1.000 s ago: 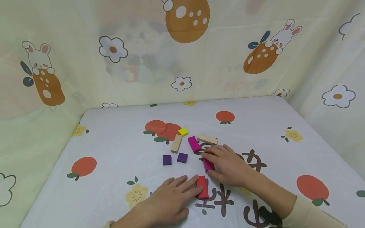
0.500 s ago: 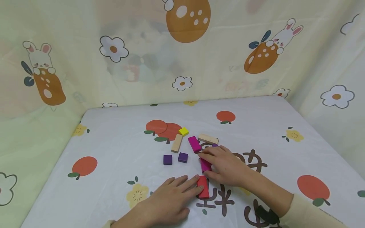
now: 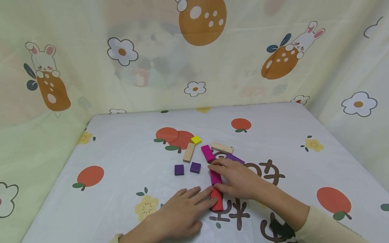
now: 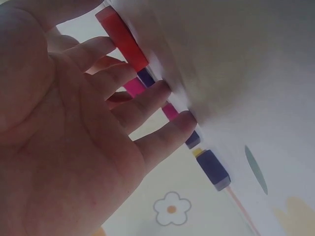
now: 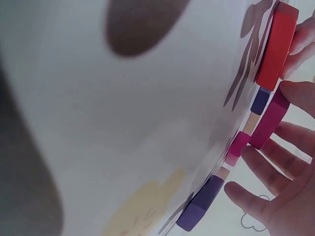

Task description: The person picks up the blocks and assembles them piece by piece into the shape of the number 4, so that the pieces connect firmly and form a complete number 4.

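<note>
In the head view my left hand (image 3: 182, 212) lies on the cloth with its fingers extended. Its fingertips touch the left side of a red block (image 3: 217, 201). My right hand (image 3: 240, 177) pinches a magenta block (image 3: 215, 177) lengthwise between thumb and fingers, just beyond the red block's far end. The right wrist view has this same magenta block (image 5: 270, 118) between thumb and fingertips, close to the red block (image 5: 278, 46). A second magenta block (image 3: 208, 153) lies farther back. Behind the right hand a long purple block (image 3: 235, 158) is partly covered.
Two small purple blocks (image 3: 195, 167) lie left of the right hand. Beyond them are a plain wooden block (image 3: 188, 152), a yellow block (image 3: 196, 140) and another wooden block (image 3: 222, 147). A printed cloth (image 3: 121, 148) covers the table, with a patterned curtain (image 3: 152, 77) around it.
My right hand has moved left and slightly nearer with the magenta block, closer to the red block. The long purple block behind it has come into sight. The left hand has stayed put.
</note>
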The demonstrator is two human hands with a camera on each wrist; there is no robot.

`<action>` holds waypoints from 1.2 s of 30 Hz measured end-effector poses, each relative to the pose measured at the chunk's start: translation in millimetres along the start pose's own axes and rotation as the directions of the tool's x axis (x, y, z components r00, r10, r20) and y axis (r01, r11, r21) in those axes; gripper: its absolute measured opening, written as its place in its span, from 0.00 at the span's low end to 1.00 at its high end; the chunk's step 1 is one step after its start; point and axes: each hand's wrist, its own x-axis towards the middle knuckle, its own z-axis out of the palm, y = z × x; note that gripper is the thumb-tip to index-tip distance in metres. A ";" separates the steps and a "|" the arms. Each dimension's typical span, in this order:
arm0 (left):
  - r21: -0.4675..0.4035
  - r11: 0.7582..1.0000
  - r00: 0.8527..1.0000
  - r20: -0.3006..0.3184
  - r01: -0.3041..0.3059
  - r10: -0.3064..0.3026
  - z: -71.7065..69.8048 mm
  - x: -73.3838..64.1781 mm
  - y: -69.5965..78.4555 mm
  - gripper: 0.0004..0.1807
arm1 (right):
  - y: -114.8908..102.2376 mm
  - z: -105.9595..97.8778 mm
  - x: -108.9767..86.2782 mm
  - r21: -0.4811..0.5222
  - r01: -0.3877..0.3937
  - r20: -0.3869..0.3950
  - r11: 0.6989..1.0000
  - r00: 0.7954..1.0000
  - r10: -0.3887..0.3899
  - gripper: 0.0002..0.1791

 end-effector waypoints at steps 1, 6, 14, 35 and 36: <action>0.000 1.000 1.000 0.000 0.000 0.000 -0.2 -0.1 0.2 0.41 | -0.2 -0.3 0.0 0.003 0.002 0.000 1.000 1.000 -0.002 0.34; 0.005 1.000 1.000 0.005 0.001 -0.001 -1.1 -0.2 0.7 0.41 | 0.0 0.0 0.9 0.014 0.008 0.011 1.000 1.000 -0.008 0.34; 0.011 1.000 1.000 0.005 -0.003 0.003 -0.9 -1.0 0.5 0.40 | -0.2 1.3 2.1 0.046 0.004 0.024 0.999 1.000 -0.005 0.33; 0.002 1.000 1.000 0.004 -0.002 0.002 -3.8 -1.8 2.2 0.39 | 2.3 3.1 3.8 0.119 0.002 0.075 0.993 0.997 -0.011 0.27; 0.004 1.000 1.000 0.003 -0.001 0.001 -4.1 -1.6 2.1 0.39 | 2.5 3.2 3.6 0.122 0.009 0.076 0.992 0.997 -0.018 0.27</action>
